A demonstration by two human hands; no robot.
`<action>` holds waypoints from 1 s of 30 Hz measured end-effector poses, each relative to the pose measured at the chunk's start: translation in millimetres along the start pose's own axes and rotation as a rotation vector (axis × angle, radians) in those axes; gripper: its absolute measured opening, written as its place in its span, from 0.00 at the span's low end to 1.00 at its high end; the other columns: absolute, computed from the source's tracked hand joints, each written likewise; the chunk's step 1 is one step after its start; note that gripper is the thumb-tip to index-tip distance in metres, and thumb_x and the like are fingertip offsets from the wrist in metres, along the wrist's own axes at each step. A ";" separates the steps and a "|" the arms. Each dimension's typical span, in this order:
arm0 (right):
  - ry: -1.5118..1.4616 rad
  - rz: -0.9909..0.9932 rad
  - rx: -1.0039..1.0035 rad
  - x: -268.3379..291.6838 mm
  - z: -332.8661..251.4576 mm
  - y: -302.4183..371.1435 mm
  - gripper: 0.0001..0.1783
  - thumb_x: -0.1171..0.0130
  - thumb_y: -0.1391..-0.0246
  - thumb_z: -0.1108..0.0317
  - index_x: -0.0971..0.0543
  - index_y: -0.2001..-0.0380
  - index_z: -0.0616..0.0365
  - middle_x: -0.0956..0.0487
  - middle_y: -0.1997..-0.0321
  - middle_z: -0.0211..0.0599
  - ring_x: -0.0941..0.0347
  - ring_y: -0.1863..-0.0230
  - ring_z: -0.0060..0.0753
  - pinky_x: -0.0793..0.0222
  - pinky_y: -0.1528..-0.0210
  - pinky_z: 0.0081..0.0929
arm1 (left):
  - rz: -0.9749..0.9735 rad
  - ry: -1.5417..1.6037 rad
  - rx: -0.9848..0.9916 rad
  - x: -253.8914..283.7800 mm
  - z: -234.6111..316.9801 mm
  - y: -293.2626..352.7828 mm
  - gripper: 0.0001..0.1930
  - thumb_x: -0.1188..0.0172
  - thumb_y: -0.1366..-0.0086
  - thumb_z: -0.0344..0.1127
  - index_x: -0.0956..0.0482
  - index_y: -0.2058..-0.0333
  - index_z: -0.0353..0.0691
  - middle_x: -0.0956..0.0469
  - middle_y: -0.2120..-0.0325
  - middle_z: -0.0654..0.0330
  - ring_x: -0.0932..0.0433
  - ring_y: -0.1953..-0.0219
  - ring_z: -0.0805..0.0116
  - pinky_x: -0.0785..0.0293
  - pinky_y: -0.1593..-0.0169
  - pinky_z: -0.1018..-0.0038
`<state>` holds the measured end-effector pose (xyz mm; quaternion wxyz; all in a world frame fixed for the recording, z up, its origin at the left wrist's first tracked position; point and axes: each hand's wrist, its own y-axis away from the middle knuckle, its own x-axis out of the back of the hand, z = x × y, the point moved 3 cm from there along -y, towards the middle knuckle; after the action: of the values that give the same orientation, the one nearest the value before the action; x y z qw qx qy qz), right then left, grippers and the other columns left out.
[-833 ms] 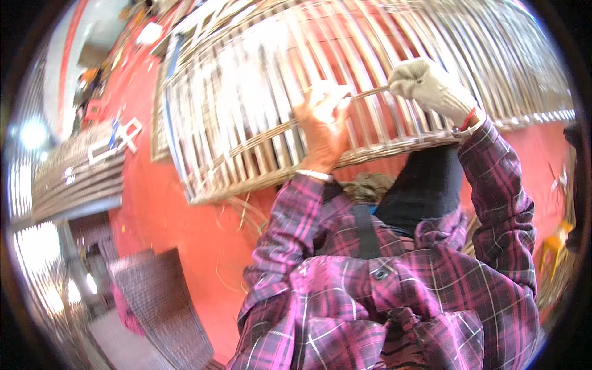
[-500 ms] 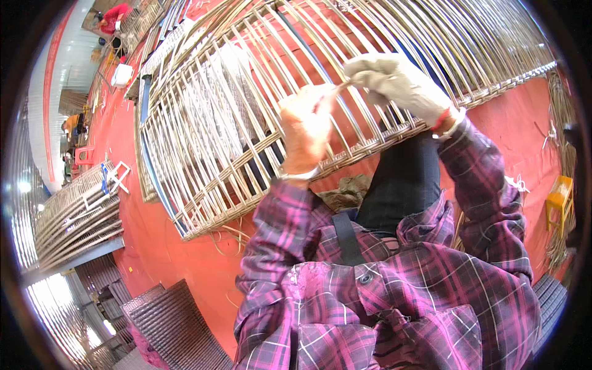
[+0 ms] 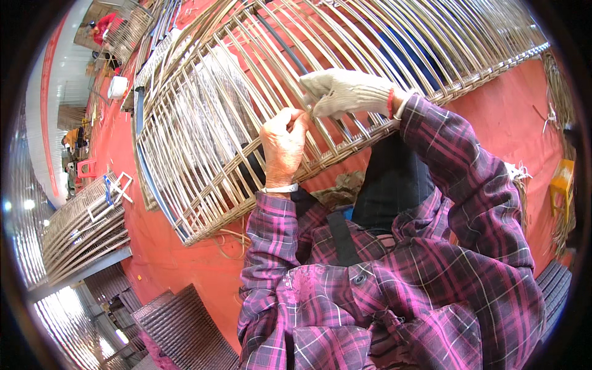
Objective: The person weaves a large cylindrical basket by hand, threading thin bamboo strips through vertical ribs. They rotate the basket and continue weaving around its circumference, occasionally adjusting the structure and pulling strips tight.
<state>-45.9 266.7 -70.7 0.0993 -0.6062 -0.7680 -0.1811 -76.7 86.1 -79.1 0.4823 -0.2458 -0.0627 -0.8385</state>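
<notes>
A large openwork wicker frame [image 3: 213, 132], with many pale strands side by side and a braided edge, lies across my lap. My bare left hand [image 3: 282, 148] is over its near part, thumb and fingers pinched together; what they pinch is too small to make out. Just to its right, my right hand [image 3: 348, 92] wears a pale knitted glove. Its fingers are bent together over the strands, with the thumb beneath, and hide whatever lies between them. The two hands nearly touch at the fingertips. A dark bar [image 3: 280, 40] crosses the frame beyond them.
Red sheeting [image 3: 179, 271] covers the floor. A dark woven panel [image 3: 185, 327] lies at lower left, near a stack of curved wicker frames [image 3: 86, 228]. A yellow stool [image 3: 561, 188] and bundled strands [image 3: 558, 105] are at right. Far left, a person in red [image 3: 105, 31] works.
My gloved right hand has moved left and slightly down, closer to my left hand. My left hand has shifted a little left and down; the thin strand seen between them earlier no longer shows.
</notes>
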 end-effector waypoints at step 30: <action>0.580 0.302 -0.074 36.5 14.2 22.4 0.17 0.37 0.50 0.59 0.18 0.59 0.57 0.17 0.67 0.42 0.20 0.67 0.40 0.27 0.62 0.36 | 0.015 -0.503 -0.410 -48.7 26.3 -28.2 0.07 0.35 0.41 0.32 0.19 0.70 0.34 0.19 0.80 0.55 0.19 0.75 0.67 0.27 0.70 0.71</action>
<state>-32.2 309.5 -66.5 0.3173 -0.6395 -0.6022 -0.3573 -71.1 147.8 -75.4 0.3983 -0.5377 -0.0081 -0.7431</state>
